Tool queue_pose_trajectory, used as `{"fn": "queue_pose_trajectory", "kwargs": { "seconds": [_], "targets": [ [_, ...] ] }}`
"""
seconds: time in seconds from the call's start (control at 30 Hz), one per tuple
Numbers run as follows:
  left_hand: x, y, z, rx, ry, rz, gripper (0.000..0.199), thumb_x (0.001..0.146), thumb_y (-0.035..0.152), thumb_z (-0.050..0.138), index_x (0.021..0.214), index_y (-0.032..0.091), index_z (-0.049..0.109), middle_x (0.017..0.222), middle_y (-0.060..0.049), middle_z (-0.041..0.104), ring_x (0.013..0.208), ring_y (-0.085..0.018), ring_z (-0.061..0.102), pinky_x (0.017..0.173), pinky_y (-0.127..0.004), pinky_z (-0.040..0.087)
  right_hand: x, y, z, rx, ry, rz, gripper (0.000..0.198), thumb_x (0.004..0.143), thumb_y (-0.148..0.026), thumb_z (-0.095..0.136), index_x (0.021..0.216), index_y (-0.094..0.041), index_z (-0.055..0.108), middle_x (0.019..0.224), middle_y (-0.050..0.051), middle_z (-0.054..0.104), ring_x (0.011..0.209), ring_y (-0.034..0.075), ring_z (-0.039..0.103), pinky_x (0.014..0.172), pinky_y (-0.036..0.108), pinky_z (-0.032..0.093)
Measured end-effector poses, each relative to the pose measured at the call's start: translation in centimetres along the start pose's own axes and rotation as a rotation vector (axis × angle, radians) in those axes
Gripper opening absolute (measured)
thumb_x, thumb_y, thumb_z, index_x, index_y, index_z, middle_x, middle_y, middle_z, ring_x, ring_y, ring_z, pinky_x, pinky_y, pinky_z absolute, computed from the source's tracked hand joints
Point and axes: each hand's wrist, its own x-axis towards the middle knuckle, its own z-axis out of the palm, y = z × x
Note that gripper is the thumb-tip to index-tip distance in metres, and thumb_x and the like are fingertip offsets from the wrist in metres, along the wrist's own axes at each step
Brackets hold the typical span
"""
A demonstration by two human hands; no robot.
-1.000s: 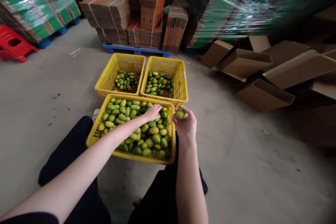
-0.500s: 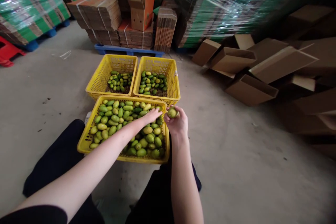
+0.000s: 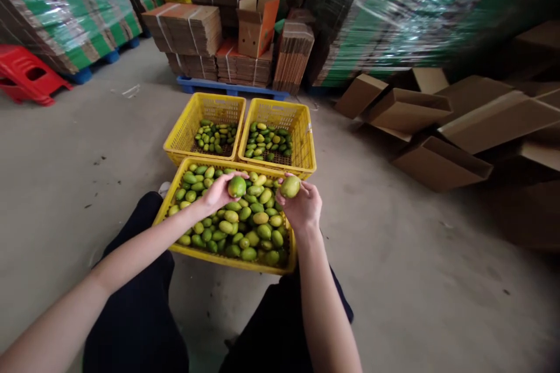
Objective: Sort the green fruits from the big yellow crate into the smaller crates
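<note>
A yellow crate (image 3: 227,260) heaped with green mangoes sits on the floor between my knees. My left hand (image 3: 219,193) holds a green mango (image 3: 237,186) above the crate's far side. My right hand (image 3: 303,207) holds a yellowish-green mango (image 3: 289,186) over the crate's far right corner. Beyond stand two more yellow crates side by side, the left crate (image 3: 184,131) and the right crate (image 3: 306,140), each with a shallow layer of mangoes.
Open cardboard boxes (image 3: 437,128) lie scattered on the right. Bundles of flat cartons on a blue pallet (image 3: 227,87) stand behind the crates. Wrapped green stacks (image 3: 65,6) and a red stool (image 3: 26,73) are at the left. Bare concrete floor lies on both sides.
My left hand has lifted a mango out of the near crate and drawn back left. My right hand keeps its mango, raised slightly. The camera shifted a little.
</note>
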Motion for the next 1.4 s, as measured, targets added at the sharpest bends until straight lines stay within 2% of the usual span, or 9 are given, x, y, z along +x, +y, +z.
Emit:
{"fn": "queue_pose_trajectory", "kwargs": {
  "seconds": [0.2, 0.3, 0.43, 0.63, 0.77, 0.9, 1.0, 1.17, 1.4],
  "targets": [
    [-1.9, -0.8, -1.0, -0.176, 0.161, -0.125, 0.038, 0.09, 0.05, 0.042, 0.089, 0.017, 0.059, 0.07, -0.004, 0.058, 0.053, -0.011, 0.043, 0.051, -0.025, 0.037, 1.6, 2.8, 2.4, -0.355, -0.013, 0.046, 0.028, 0.064, -0.035, 0.074, 0.087, -0.02, 0.068, 0.067, 0.0, 0.066, 0.052, 0.011, 0.051, 0.039, 0.018, 0.029],
    [-2.4, -0.4, -0.8, -0.213, 0.132, -0.1, 0.031, 0.09, 0.046, 0.042, 0.085, 0.019, 0.055, 0.074, -0.005, 0.06, 0.056, -0.011, 0.045, 0.053, -0.025, 0.039, 1.3, 4.2, 3.3, -0.477, -0.037, -0.005, 0.032, 0.062, -0.034, 0.081, 0.089, -0.023, 0.068, 0.075, -0.002, 0.069, 0.059, 0.012, 0.056, 0.044, 0.019, 0.037],
    [-3.2, 0.3, -1.1, -0.16, 0.059, -0.036, 0.012, 0.08, 0.029, 0.057, 0.083, 0.02, 0.049, 0.081, -0.002, 0.057, 0.062, -0.011, 0.049, 0.058, -0.026, 0.042, 0.6, 5.6, 3.9, -0.54, -0.22, -0.093, 0.038, 0.057, -0.022, 0.088, 0.092, -0.026, 0.073, 0.087, -0.003, 0.07, 0.071, 0.014, 0.06, 0.062, 0.025, 0.05],
    [-3.0, -0.4, -2.8, 0.262, 0.076, 0.105, 0.044, 0.077, 0.044, 0.072, 0.108, 0.022, 0.05, 0.084, 0.001, 0.055, 0.069, -0.013, 0.053, 0.068, -0.028, 0.045, 0.6, 6.3, 3.2, -0.556, -0.273, -0.185, 0.046, 0.057, -0.018, 0.09, 0.099, -0.026, 0.075, 0.094, 0.0, 0.072, 0.084, 0.018, 0.064, 0.078, 0.031, 0.053],
    [-3.0, -0.2, -3.3, 0.41, 0.083, 0.164, 0.045, 0.079, 0.051, 0.07, 0.11, 0.021, 0.056, 0.08, 0.001, 0.055, 0.072, -0.015, 0.055, 0.069, -0.028, 0.045, 0.3, 6.0, 3.1, -0.559, -0.27, -0.183, 0.045, 0.056, -0.017, 0.09, 0.099, -0.025, 0.075, 0.097, 0.001, 0.073, 0.086, 0.019, 0.065, 0.079, 0.031, 0.054],
    [-3.1, -0.1, -2.7, 0.412, 0.039, 0.164, 0.044, 0.088, 0.057, 0.056, 0.117, 0.024, 0.057, 0.071, 0.002, 0.051, 0.057, -0.012, 0.05, 0.052, -0.025, 0.038, -0.2, 5.9, 3.5, -0.512, -0.247, -0.134, 0.041, 0.059, -0.021, 0.088, 0.098, -0.025, 0.073, 0.095, 0.0, 0.072, 0.078, 0.016, 0.065, 0.069, 0.029, 0.056],
    [-3.0, -0.2, -2.2, 0.325, 0.057, 0.112, 0.042, 0.089, 0.059, 0.051, 0.108, 0.021, 0.059, 0.075, 0.0, 0.056, 0.057, -0.013, 0.053, 0.046, -0.024, 0.032, -0.2, 6.1, 3.7, -0.377, -0.18, -0.068, 0.037, 0.06, -0.028, 0.087, 0.091, -0.026, 0.066, 0.083, -0.004, 0.067, 0.066, 0.014, 0.062, 0.055, 0.027, 0.055],
    [-3.0, -0.1, -2.0, 0.156, 0.037, 0.084, 0.031, 0.084, 0.047, 0.059, 0.098, 0.02, 0.053, 0.076, 0.001, 0.056, 0.064, -0.013, 0.054, 0.052, -0.025, 0.035, 0.5, 7.1, 3.3, -0.204, -0.067, -0.017, 0.039, 0.057, -0.033, 0.089, 0.082, -0.024, 0.061, 0.075, -0.005, 0.063, 0.063, 0.012, 0.06, 0.051, 0.023, 0.051],
    [-3.1, -0.8, -2.1, 0.239, 0.057, 0.148, 0.036, 0.084, 0.047, 0.062, 0.1, 0.021, 0.045, 0.08, 0.001, 0.053, 0.065, -0.013, 0.053, 0.06, -0.028, 0.043, 1.0, 7.9, 2.8, -0.126, -0.042, 0.03, 0.034, 0.057, -0.031, 0.087, 0.082, -0.024, 0.065, 0.078, -0.001, 0.07, 0.066, 0.014, 0.063, 0.062, 0.027, 0.053]
  ]
}}
